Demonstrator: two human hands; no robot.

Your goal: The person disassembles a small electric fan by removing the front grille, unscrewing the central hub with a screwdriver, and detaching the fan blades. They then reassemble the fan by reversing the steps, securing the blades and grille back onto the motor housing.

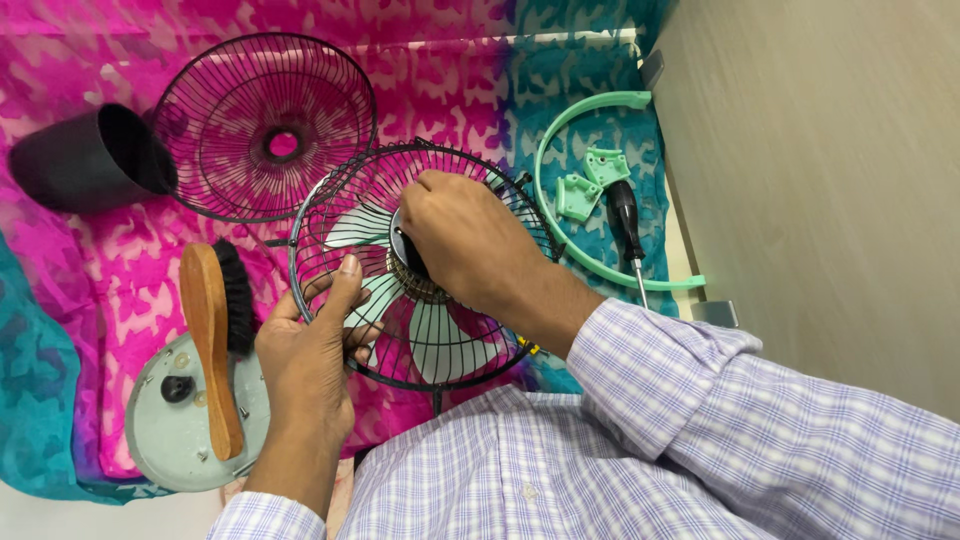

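A person in a checked shirt works over a wire fan guard (420, 370) holding pale green fan blades (440, 340), set on a pink and teal patterned cloth (90, 260). The right hand (465, 240) is curled down over the hub (410, 262) at the guard's centre, fingers closed around it (what lies under the fingertips is hidden). The left hand (305, 365) grips the guard's near-left rim, thumb raised along the wires and fingers hooked in among the blades. Beyond the guard lies a second wire guard (262, 125), empty, with a black cup-shaped cover (85, 160) further to its left. Left of the held guard, a wooden-handled brush (212, 330) rests across a round grey base plate (185, 425). To the guard's right sit a pale green ring (570, 140), two green brackets (590, 180) and a black-handled screwdriver (627, 225).
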